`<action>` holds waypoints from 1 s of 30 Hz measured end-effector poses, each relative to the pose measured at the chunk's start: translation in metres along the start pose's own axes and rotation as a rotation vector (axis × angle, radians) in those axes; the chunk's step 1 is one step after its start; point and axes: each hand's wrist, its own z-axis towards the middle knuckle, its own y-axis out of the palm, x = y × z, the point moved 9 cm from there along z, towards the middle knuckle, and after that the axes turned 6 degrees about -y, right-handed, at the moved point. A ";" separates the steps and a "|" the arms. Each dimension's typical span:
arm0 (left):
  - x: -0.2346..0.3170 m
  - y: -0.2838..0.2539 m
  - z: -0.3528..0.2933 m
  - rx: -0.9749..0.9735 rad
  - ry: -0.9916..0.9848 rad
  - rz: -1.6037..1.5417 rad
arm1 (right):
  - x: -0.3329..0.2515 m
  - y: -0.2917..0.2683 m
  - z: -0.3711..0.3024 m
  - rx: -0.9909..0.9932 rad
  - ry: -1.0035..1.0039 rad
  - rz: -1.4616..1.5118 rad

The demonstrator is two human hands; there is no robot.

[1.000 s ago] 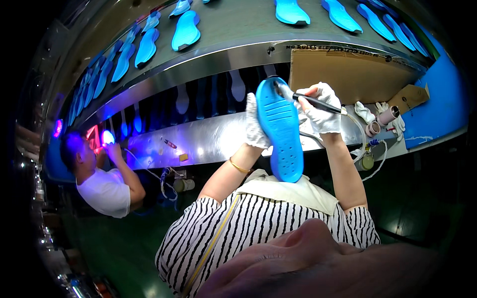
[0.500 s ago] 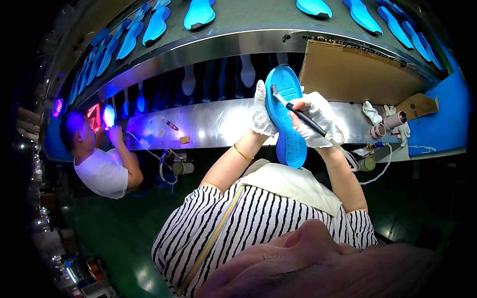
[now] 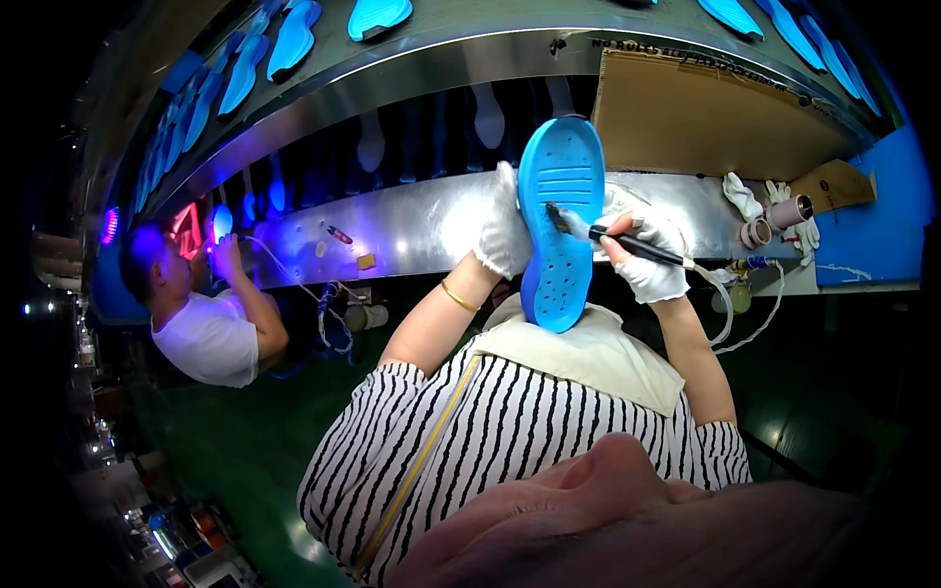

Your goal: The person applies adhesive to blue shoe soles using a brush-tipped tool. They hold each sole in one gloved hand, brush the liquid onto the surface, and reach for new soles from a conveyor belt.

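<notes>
My left hand [image 3: 502,230], in a white glove, is closed on the left edge of a blue shoe sole [image 3: 561,265]. The sole stands lengthwise in front of my chest, its grooved and dimpled face showing. In my right hand [image 3: 647,260], gloved with bare fingertips, is a brush [image 3: 627,242] with a black handle. Its dark bristles touch the sole's middle, just below the crosswise grooves. A pale hose [image 3: 720,294] runs from the handle's back end. My left fingers are partly hidden behind the sole.
Blue soles [image 3: 292,41] lie along a belt [image 3: 451,49] beyond the metal ledge [image 3: 412,230]. A cardboard sheet [image 3: 706,122] leans at the right, near tape rolls [image 3: 787,212] and white gloves [image 3: 742,196]. At the left a co-worker [image 3: 208,318] holds a glowing sole.
The brush has moved down from the upper left of the sole to its middle. The sole has turned slightly more upright. Soles on the belt have shifted.
</notes>
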 end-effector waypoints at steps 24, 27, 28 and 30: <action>0.073 0.051 0.025 -0.589 0.395 -0.310 | -0.017 0.023 0.009 -0.134 -0.004 0.099; 0.078 0.053 0.023 -0.624 0.400 -0.292 | 0.009 0.018 0.002 0.012 0.283 0.586; 0.080 0.048 0.024 -0.553 0.420 -0.229 | 0.006 0.006 0.003 0.083 0.205 0.476; 0.081 0.052 0.020 -0.586 0.383 -0.124 | 0.001 0.003 0.004 0.059 0.114 0.232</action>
